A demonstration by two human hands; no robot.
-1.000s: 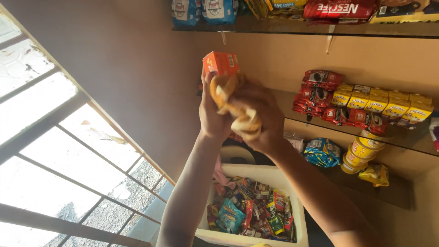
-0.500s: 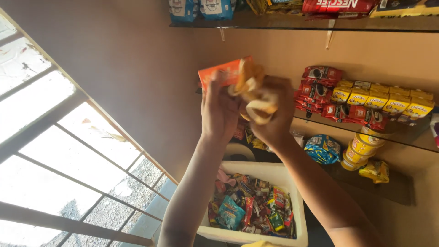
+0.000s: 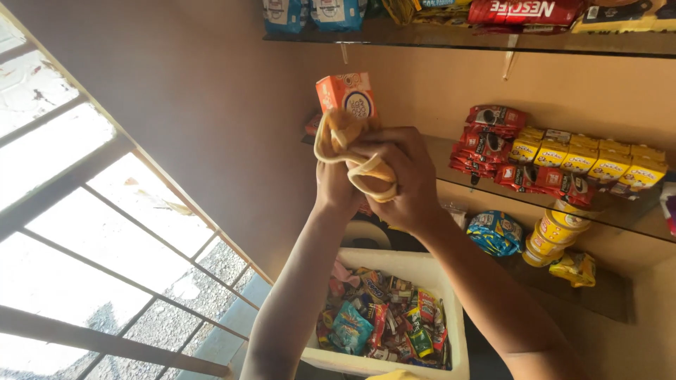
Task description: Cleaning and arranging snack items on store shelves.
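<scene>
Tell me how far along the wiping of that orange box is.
Done: shelves look stocked. In hand: left hand holds the orange box up, right hand bunches a yellow cloth against it. Left: the box isn't on a shelf yet; the white bin holds loose packets.

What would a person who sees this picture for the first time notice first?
At the centre, the left hand holds up a small orange cardboard box while the right hand presses a crumpled yellow cloth against it. Below them stands a white plastic tub full of colourful snack packets.
</scene>
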